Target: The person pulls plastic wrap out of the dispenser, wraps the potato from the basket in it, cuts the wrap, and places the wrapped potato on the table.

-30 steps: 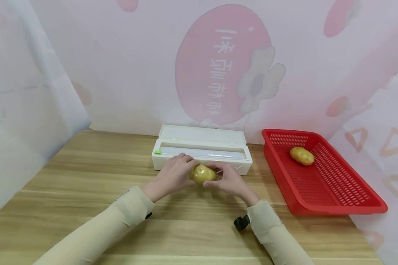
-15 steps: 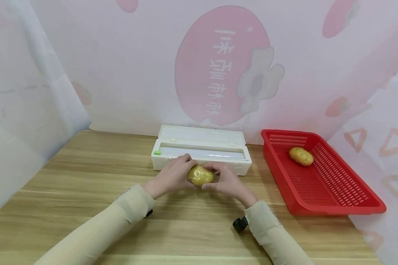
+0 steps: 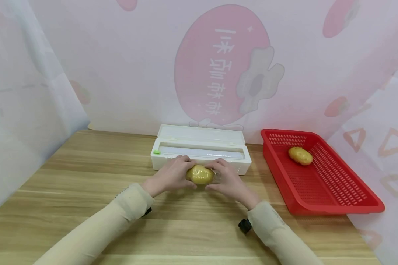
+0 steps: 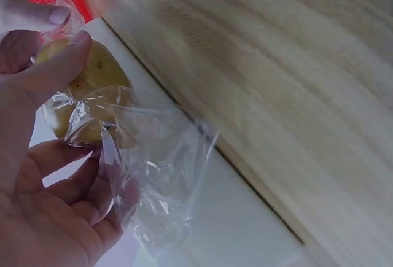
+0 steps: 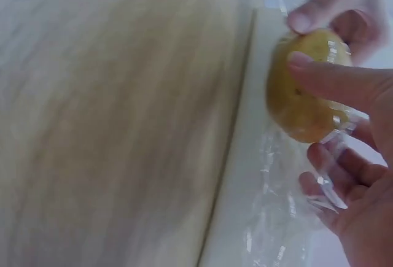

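Note:
A yellow potato [image 3: 200, 175], covered in shiny clear cling film [image 4: 163, 181], is held between both hands in front of the white dispenser box. My left hand [image 3: 172, 176] grips its left end, thumb on the near side and fingers beyond. Around the right end curl the thumb and fingers of my right hand [image 3: 230, 182], with film between them and the skin of the potato [image 5: 288, 104]. Loose film hangs crumpled past the left fingers in the left wrist view. Part of the potato is hidden behind both hands.
Behind the hands stands the white film dispenser box [image 3: 157, 162], lid raised, a roll [image 3: 202, 152] inside and a green slider [image 3: 157, 152] at its left. A red basket [image 3: 283, 186] on the right holds another potato [image 3: 300, 156]. A printed backdrop rises behind the wooden table [image 3: 192, 235].
The potato has shifted slightly left and turned in the hands. The right hand's fingers have changed position at its right end. Box and basket stay put.

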Tool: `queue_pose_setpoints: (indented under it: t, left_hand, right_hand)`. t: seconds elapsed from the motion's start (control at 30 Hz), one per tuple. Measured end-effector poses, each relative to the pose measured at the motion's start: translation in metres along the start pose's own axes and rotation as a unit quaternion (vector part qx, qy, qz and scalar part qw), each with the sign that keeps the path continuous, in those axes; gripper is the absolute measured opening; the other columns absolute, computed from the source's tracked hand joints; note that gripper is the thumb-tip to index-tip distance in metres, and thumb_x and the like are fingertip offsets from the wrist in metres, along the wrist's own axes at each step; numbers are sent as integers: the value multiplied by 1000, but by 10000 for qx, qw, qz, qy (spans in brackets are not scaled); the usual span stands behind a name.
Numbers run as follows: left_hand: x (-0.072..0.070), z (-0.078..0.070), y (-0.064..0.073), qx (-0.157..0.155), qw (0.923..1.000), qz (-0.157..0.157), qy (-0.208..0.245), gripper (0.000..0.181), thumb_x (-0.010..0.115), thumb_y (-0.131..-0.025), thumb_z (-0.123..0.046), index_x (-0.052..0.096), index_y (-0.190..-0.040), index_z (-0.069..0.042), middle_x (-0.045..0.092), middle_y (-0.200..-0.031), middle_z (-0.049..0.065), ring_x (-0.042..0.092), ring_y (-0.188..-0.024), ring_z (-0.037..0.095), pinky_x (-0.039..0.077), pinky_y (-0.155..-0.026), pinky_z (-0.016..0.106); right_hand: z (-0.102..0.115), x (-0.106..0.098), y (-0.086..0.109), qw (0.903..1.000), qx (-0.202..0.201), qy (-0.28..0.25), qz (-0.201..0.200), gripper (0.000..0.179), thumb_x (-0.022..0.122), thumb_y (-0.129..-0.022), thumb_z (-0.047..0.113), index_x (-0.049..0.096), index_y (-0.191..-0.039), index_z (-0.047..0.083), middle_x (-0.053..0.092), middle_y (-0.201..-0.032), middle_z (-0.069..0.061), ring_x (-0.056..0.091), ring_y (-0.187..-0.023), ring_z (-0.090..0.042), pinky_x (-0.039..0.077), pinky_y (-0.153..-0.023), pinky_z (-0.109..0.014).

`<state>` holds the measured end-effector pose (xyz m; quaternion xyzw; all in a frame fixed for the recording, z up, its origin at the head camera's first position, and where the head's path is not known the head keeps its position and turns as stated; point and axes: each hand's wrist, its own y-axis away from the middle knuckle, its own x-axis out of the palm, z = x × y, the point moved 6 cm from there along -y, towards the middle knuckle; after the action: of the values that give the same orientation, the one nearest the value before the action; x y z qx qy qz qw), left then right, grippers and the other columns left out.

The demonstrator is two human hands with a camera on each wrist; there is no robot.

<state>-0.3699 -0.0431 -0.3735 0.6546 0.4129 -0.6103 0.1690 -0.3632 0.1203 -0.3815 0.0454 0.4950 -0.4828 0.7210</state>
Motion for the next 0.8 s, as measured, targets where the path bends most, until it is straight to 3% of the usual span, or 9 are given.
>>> queue_pose_setpoints:
  t: [0.17, 0.3, 0.5, 0.8]
  left_hand:
    - [2, 2, 1, 0, 9987, -61, 505, 70, 90, -70, -37, 64, -127, -5, 56, -107, 10, 58, -90, 22, 52, -78, 39]
    - [3, 9, 0, -191, 9943, -109, 1040, 68, 91, -69, -31, 64, -124, -2, 58, -105, 9, 58, -90, 20, 52, -78, 36]
    - [-1, 16, -2, -185, 9869, -361, 1562, 52, 92, -68, -24, 66, -106, -1, 68, -96, 4, 62, -83, 13, 53, -74, 28]
    - [-1, 18, -2, -227, 9773, -308, 2082, 47, 89, -72, -22, 71, -111, -2, 71, -95, 4, 66, -80, 12, 53, -69, 23]
  right_hand:
    - [-4, 4, -2, 9998, -153, 5, -108, 54, 91, -68, 9, 65, -116, 5, 59, -109, -1, 60, -100, -14, 50, -88, -26]
    - [-7, 3, -4, 9998, -114, -89, -160, 52, 90, -68, 9, 66, -114, 4, 63, -107, -2, 61, -98, -15, 52, -86, -27]
    - [-13, 1, -8, 9991, 217, -362, -93, 44, 89, -72, 12, 64, -108, 4, 67, -103, -2, 63, -93, -14, 53, -83, -30]
    - [-19, 0, -7, 9971, 445, -548, -285, 41, 89, -70, 15, 71, -105, 4, 68, -100, -1, 65, -89, -14, 55, -79, -30]
